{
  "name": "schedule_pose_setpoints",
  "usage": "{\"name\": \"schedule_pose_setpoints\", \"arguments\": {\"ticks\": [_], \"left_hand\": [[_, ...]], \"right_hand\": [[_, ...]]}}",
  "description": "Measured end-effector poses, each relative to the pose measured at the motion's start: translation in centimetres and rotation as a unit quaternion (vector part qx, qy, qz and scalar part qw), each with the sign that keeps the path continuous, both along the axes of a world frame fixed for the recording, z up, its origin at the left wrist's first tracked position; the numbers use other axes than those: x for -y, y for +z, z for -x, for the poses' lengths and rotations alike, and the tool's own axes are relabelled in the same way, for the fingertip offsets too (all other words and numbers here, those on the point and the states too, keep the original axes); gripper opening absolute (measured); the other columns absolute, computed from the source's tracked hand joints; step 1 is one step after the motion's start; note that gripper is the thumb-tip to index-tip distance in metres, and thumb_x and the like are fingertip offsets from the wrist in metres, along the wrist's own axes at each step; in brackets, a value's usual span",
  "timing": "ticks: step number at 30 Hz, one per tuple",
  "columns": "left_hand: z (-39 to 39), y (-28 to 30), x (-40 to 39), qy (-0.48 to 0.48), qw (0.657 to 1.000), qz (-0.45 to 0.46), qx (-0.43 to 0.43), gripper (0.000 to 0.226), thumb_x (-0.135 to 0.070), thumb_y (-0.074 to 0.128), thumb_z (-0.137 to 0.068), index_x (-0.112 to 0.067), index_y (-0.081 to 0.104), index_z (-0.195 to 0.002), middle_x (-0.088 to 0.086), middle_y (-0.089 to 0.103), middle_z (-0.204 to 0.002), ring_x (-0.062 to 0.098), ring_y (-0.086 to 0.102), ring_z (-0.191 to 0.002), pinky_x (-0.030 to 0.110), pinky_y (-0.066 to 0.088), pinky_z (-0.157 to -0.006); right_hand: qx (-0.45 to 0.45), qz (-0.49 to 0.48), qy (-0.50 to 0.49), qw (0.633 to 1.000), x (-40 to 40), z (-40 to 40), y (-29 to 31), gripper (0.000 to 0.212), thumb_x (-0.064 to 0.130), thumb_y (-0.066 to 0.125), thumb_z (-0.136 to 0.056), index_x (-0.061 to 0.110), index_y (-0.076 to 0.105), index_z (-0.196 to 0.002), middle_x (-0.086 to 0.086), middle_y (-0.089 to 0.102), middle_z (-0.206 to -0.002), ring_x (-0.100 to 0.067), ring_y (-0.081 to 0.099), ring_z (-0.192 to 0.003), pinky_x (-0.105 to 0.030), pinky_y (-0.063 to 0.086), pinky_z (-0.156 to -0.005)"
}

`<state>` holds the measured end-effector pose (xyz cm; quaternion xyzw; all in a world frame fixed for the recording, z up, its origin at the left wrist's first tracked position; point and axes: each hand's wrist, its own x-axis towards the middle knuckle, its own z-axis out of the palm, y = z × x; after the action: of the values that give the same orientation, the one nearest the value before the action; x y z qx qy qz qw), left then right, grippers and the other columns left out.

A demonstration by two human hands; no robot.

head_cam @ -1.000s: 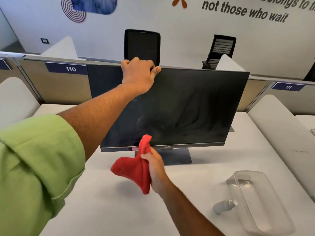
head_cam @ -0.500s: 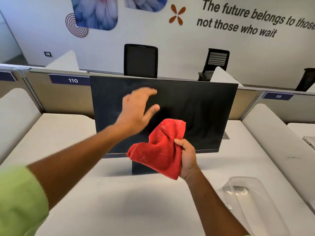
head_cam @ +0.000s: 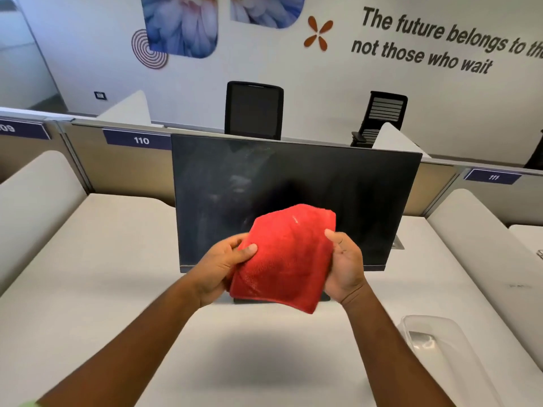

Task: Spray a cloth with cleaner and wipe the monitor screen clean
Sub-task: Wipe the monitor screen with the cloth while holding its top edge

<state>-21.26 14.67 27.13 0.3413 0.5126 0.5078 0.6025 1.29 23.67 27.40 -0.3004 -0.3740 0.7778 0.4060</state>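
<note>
White desk [head_cam: 117,289] with monitor [head_cam: 367,201] and clear plastic container [head_cam: 458,330].

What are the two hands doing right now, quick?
Left hand: grips the left edge of the red cloth.
Right hand: grips the cloth's right edge.

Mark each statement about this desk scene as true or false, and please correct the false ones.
1. Both hands hold the red cloth. True: the left hand and the right hand grip its two sides.
2. The cloth is pressed flat against the monitor screen. False: it is held in the air in front of it.
3. The screen shows streaks. True.
4. A clear plastic container lies at the desk's right. True.
5. The desk label behind the monitor reads 210. False: the label reads 110.
</note>
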Motion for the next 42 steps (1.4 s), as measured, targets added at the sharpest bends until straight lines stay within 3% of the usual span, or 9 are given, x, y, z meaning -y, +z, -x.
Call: {"name": "schedule_pose_setpoints", "arguments": {"ticks": [7,11,18,22,27,32,37,40,42], "left_hand": [[1.2,3.3,-1.2,-0.098,0.972,-0.111,-0.183,0.044,-0.025,0.074,-0.090,-0.040,0.060,-0.129,-0.005,0.068,-0.123,0.021,0.066,-0.114,0.041,0.057,-0.093],[1.0,5.4,-2.7,-0.094,0.959,-0.138,-0.229,0.044,-0.024,0.075,-0.090,-0.042,0.061,-0.128,0.002,0.073,-0.114,0.021,0.071,-0.104,0.040,0.060,-0.087],[1.9,4.4,-3.6,0.028,0.945,-0.148,-0.291,0.055,-0.038,0.074,-0.086,-0.033,0.053,-0.137,-0.009,0.075,-0.103,0.007,0.070,-0.100,0.032,0.055,-0.096],[1.7,2.8,-3.0,0.048,0.956,-0.113,-0.268,0.065,-0.046,0.072,-0.082,-0.028,0.048,-0.140,-0.012,0.064,-0.117,0.005,0.065,-0.103,0.012,0.054,-0.075],[0.4,4.0,-4.6,0.050,0.926,-0.174,-0.331,0.034,-0.022,0.075,-0.090,-0.029,0.065,-0.122,-0.012,0.071,-0.108,0.002,0.069,-0.095,0.026,0.058,-0.087],[-0.4,5.9,-6.4,0.136,0.899,-0.192,-0.369,0.032,-0.029,0.073,-0.091,-0.025,0.066,-0.121,-0.010,0.072,-0.089,0.002,0.065,-0.080,0.013,0.051,-0.075],[2.8,10.4,-7.5,0.210,0.763,-0.317,-0.523,0.029,-0.045,0.062,-0.093,-0.026,0.070,-0.113,-0.009,0.065,-0.106,0.014,0.059,-0.101,0.034,0.050,-0.092],[5.5,13.8,-8.9,0.226,0.679,-0.334,-0.614,0.032,-0.051,0.058,-0.094,-0.027,0.071,-0.111,0.000,0.057,-0.116,0.020,0.048,-0.114,0.030,0.037,-0.095],[7.2,15.4,-10.5,0.187,0.644,-0.290,-0.682,0.040,-0.058,0.051,-0.096,-0.028,0.069,-0.116,0.004,0.056,-0.123,0.025,0.047,-0.120,0.037,0.037,-0.097]], "right_hand": [[0.190,-0.112,0.132,0.966,-4.5,-3.2,2.1,0.082,0.052,0.077,-0.080,0.021,0.050,-0.151,-0.017,0.072,-0.108,-0.026,0.069,-0.078,-0.040,0.055,-0.070],[0.321,-0.147,0.245,0.903,-4.2,-0.7,3.9,0.069,0.035,0.087,-0.079,0.019,0.062,-0.141,-0.014,0.075,-0.126,-0.035,0.073,-0.113,-0.052,0.058,-0.100],[0.188,-0.037,0.126,0.973,-2.1,0.3,1.5,0.046,0.025,0.084,-0.082,0.010,0.071,-0.124,-0.017,0.077,-0.119,-0.032,0.074,-0.108,-0.048,0.058,-0.100],[0.032,0.050,0.059,0.997,-1.0,0.2,-0.4,0.084,0.033,0.100,-0.056,0.005,0.071,-0.130,-0.022,0.073,-0.125,-0.037,0.072,-0.110,-0.050,0.059,-0.097],[-0.028,0.082,0.063,0.994,1.5,0.9,-1.1,0.085,0.038,0.102,-0.056,0.002,0.074,-0.128,-0.027,0.067,-0.135,-0.042,0.071,-0.115,-0.054,0.060,-0.094],[-0.033,0.151,-0.003,0.988,3.0,2.2,-0.9,0.066,0.061,0.052,-0.101,0.009,0.059,-0.142,-0.024,0.067,-0.137,-0.044,0.069,-0.121,-0.059,0.058,-0.096],[-0.061,0.071,-0.208,0.974,1.4,1.1,0.4,0.053,0.056,0.055,-0.099,0.015,0.066,-0.131,-0.014,0.075,-0.126,-0.026,0.078,-0.099,-0.047,0.061,-0.094],[-0.006,-0.049,-0.309,0.950,0.7,2.3,1.5,0.048,0.067,0.073,-0.073,0.028,0.063,-0.099,-0.004,0.075,-0.076,-0.009,0.057,-0.053,-0.024,0.051,-0.057],[0.086,-0.157,-0.322,0.930,-0.1,4.4,1.8,0.059,0.083,0.075,-0.067,0.033,0.067,-0.097,0.007,0.061,-0.065,-0.011,0.055,-0.054,-0.028,0.047,-0.051]]}}
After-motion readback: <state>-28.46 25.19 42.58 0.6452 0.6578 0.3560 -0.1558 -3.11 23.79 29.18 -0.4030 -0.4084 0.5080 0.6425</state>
